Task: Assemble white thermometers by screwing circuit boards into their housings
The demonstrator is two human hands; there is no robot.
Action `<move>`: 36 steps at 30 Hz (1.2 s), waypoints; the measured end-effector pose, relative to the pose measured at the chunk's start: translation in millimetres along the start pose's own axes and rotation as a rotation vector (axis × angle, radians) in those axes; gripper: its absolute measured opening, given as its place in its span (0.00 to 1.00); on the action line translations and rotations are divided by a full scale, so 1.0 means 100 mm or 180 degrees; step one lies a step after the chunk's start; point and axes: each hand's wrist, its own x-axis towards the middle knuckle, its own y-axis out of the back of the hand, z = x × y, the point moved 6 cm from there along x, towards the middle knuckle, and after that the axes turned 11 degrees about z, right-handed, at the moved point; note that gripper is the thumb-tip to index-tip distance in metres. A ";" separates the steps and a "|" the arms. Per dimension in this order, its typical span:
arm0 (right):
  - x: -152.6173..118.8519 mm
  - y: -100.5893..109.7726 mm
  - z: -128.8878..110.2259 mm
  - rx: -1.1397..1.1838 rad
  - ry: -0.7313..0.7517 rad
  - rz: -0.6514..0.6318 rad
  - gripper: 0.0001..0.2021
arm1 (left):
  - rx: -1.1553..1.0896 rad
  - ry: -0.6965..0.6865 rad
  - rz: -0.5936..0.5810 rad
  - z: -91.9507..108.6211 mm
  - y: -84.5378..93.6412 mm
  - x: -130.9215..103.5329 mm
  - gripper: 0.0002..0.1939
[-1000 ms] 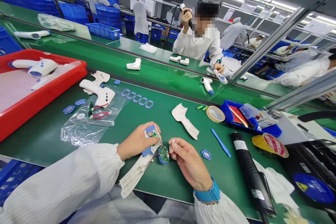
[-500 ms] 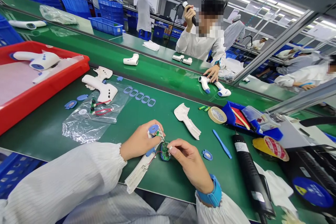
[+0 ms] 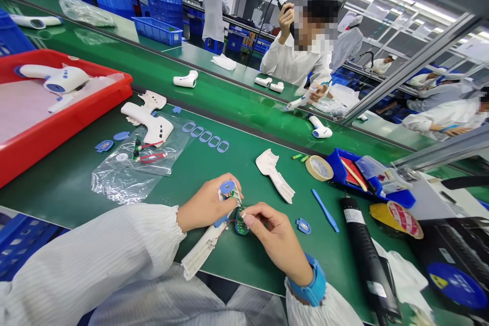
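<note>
My left hand is closed around the head of a white thermometer-gun housing half, its handle slanting down toward the table's front edge. A round blue part sits at the top of that housing. Thin wires run from it to a green circuit board with a blue rim, just right of the handle. My right hand, with a blue wristband, pinches a small white piece at the board's edge; the fingertips partly hide it. Another white housing half lies beyond my right hand.
A red tray stands left. Near it are a plastic bag, housing shells and blue rings. To the right lie a blue pry tool, black electric screwdriver, tape roll and blue bin. A co-worker sits across the belt.
My hands keep nearly the same grip on the housing and at the board. Across the belt, the co-worker's hand has lifted one white thermometer gun. The view has shifted slightly.
</note>
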 end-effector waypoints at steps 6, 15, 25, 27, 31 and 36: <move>0.02 -0.09 -0.18 -0.1525 0.0680 0.0165 0.08 | -0.0126 0.0061 -0.0011 -0.05 -0.01 0.02 0.08; 0.11 -0.14 -0.24 -0.2100 0.0800 0.0287 0.08 | -0.0220 0.0236 -0.0023 -0.03 0.00 0.02 0.08; 0.17 -0.13 -0.25 -0.2211 0.0728 0.0116 0.08 | -0.0233 0.0214 -0.0157 -0.03 -0.01 -0.02 0.07; 0.17 -0.13 -0.26 -0.2227 0.0714 0.0093 0.08 | -0.0220 0.0193 -0.0175 -0.03 -0.02 -0.02 0.06; 0.19 -0.13 -0.27 -0.2263 0.0716 0.0083 0.08 | -0.0192 0.0177 -0.0205 -0.02 -0.02 -0.02 0.06; 0.20 -0.14 -0.30 -0.2396 0.0740 0.0085 0.09 | -0.0104 0.0084 -0.0194 0.00 -0.02 -0.02 0.05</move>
